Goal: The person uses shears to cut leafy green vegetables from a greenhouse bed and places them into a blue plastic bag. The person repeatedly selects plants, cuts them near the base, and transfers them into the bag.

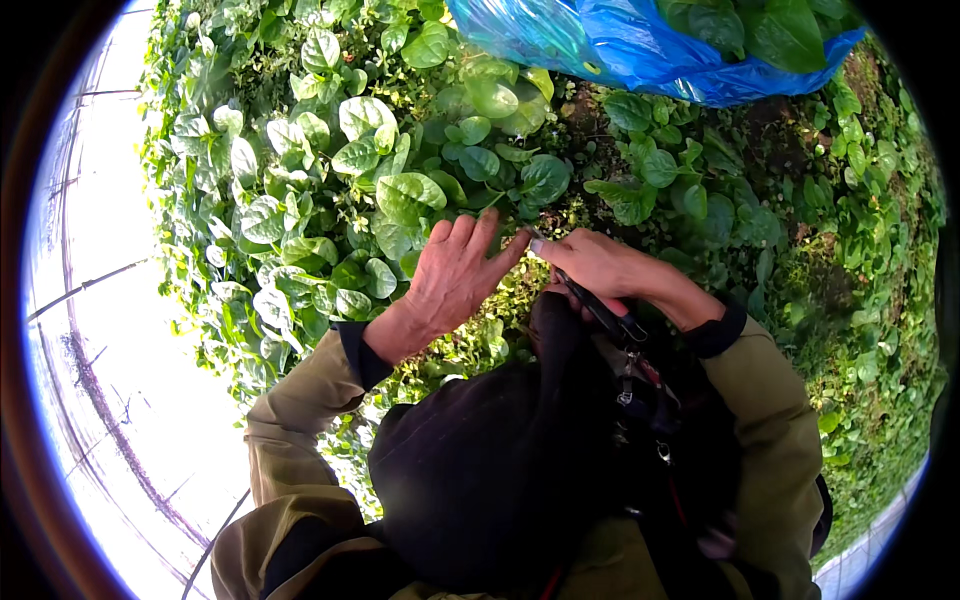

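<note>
Broad-leaved green plants (pixel 409 196), resembling Malabar spinach, grow in front of me. My left hand (pixel 459 276) reaches in from the left, back upward, its fingertips among the lower leaves. Its thumb is spread from the fingers, pointing at my right hand, and nothing shows in the gap. My right hand (pixel 604 262) grips a hand tool with black and red handles (pixel 591 298), slanting up to the left. The tool's tip lies by my left thumb and is hard to make out. A metal clip (pixel 636 330) hangs at the handle's lower end.
A blue plastic bag (pixel 637 52) with large green leaves (pixel 784 34) in it lies on the plants at the top. Low weeds and dark soil (pixel 817 281) show at right. Bright, pale sheeting (pixel 112 337) borders the bed at left. A dark cloth (pixel 465 465) covers my lap.
</note>
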`<state>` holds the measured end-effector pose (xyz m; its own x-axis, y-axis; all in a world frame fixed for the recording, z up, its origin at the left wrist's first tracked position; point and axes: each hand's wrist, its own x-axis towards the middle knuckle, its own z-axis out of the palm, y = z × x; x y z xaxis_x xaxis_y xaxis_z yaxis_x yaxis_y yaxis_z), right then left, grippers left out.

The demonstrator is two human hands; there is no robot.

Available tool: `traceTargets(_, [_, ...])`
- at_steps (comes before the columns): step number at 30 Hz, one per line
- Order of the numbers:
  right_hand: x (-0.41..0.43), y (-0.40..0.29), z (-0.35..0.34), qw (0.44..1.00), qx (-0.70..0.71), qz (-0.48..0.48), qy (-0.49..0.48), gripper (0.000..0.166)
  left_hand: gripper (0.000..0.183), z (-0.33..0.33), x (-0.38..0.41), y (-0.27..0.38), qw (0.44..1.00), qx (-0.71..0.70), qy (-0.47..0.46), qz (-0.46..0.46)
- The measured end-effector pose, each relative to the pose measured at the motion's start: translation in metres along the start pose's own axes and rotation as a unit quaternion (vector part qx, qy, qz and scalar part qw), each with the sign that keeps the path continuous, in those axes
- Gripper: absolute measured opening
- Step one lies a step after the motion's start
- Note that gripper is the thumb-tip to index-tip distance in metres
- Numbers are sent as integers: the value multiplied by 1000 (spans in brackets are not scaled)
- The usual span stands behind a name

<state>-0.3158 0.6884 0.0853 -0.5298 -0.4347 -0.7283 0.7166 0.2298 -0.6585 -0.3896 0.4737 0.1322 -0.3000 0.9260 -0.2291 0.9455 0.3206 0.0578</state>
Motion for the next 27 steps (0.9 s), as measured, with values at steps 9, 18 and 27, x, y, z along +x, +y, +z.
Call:
traceTargets(9, [-11,-5,3,998,53,-18,-7,61,26,2,-7,-18,993,-19,116,-22])
traceTargets(18, [-11,2,-7,999,8,-7,-37,61,30,-1,-38,-31,965,-225,122,56])
traceTargets(27, [-38,25,-11,992,119,-44,17,61,22,-137,47,-64,406,-802,358,-252])
